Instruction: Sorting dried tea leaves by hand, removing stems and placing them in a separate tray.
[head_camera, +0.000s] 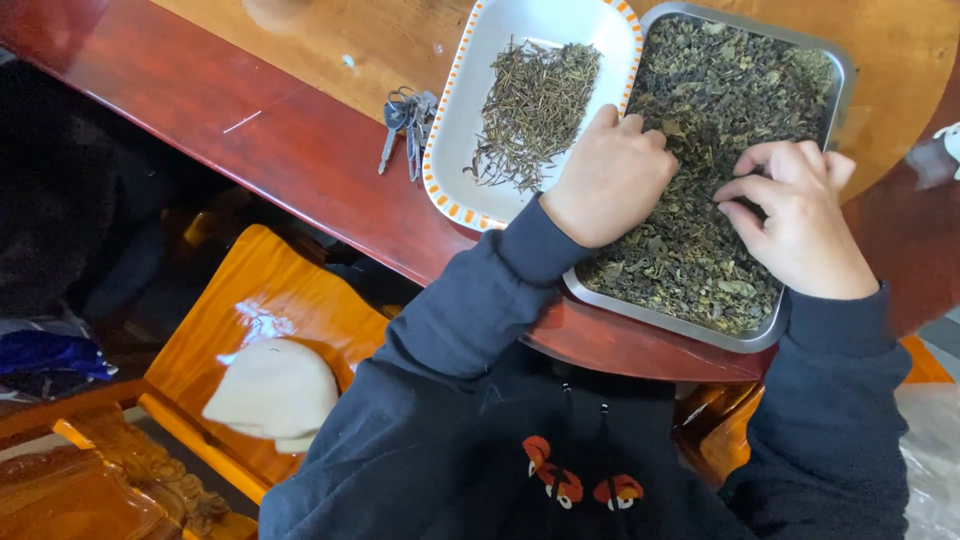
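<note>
A metal tray (846, 72) on the wooden table is filled with dark green dried leaves (715, 110). Beside it on the left lies a white plate with an orange dashed rim (452, 120), bearing a small heap of thin dried stems (533, 108). My left hand (608, 178) rests curled on the leaves at the tray's left edge, next to the plate. My right hand (797, 218) lies on the leaves at the right, fingers bent and pinching among them. Whether either hand holds a stem is hidden.
A bunch of keys (407, 122) lies on the table left of the plate. Below the table edge stands an orange wooden chair (250, 300) with a white cap (272, 390) on its seat. Dark cloth and a blue item (45, 355) sit at far left.
</note>
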